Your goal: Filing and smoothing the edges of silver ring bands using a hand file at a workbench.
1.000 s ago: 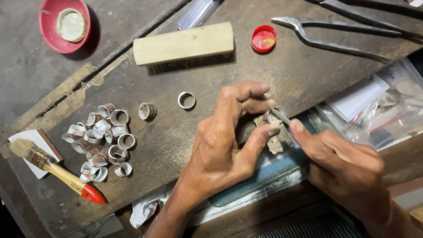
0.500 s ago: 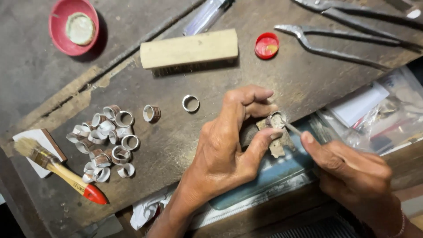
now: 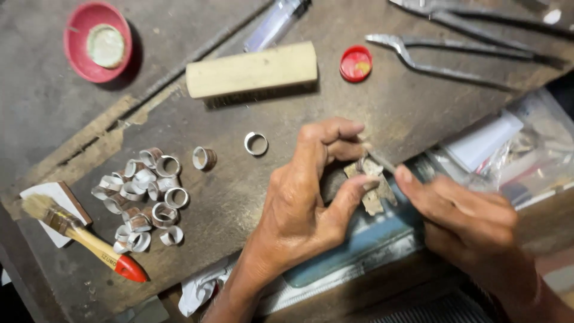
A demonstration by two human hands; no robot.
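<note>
My left hand (image 3: 305, 197) pinches a small metal ring (image 3: 363, 164) between thumb and fingers, resting it on a worn wooden bench peg (image 3: 375, 194) at the bench's front edge. My right hand (image 3: 463, 218) grips a thin metal file (image 3: 382, 161) whose tip touches the ring. A pile of several silver ring blanks (image 3: 143, 194) lies to the left. Two more rings sit apart from the pile, one on its side (image 3: 204, 158) and one flat (image 3: 256, 143).
A pale wooden block (image 3: 251, 73), a red cap (image 3: 356, 63) and long metal tongs (image 3: 442, 57) lie at the back. A red dish (image 3: 98, 42) sits far left. A red-handled brush (image 3: 84, 238) lies front left. Plastic bags (image 3: 508, 143) are at the right.
The file has slid along the ring as my right hand shifted slightly right and down. My left hand keeps its pinch on the ring at the peg.
</note>
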